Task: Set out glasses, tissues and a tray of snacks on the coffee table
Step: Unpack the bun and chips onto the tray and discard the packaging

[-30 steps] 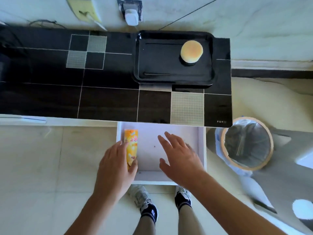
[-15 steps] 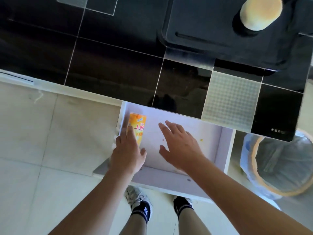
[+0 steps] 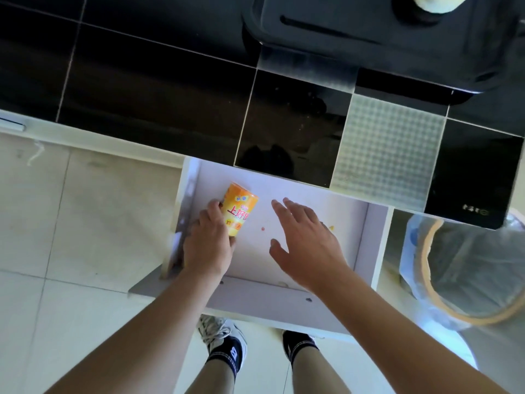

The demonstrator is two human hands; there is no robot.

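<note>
An orange-yellow snack can (image 3: 239, 209) with red lettering is in the left part of the open white drawer (image 3: 366, 251) under the black coffee table (image 3: 147, 89). My left hand (image 3: 208, 245) grips the can from its left side, fingers curled round it. With its fingers spread and straight, my right hand (image 3: 308, 245) hovers over the drawer's middle and holds nothing. A black tray (image 3: 383, 38) sits on the table at the top right, and a pale round bun (image 3: 434, 2) on it is cut off by the frame's top edge.
A waste bin (image 3: 466, 271) lined with a clear bag stands right of the drawer. Small crumbs (image 3: 262, 228) lie on the drawer floor. My two feet in dark shoes (image 3: 227, 345) stand on pale floor tiles just in front of the drawer.
My left hand has closed round the can and tipped its top up off the drawer floor. The view has moved in closer to the drawer. My right hand stays open above it.
</note>
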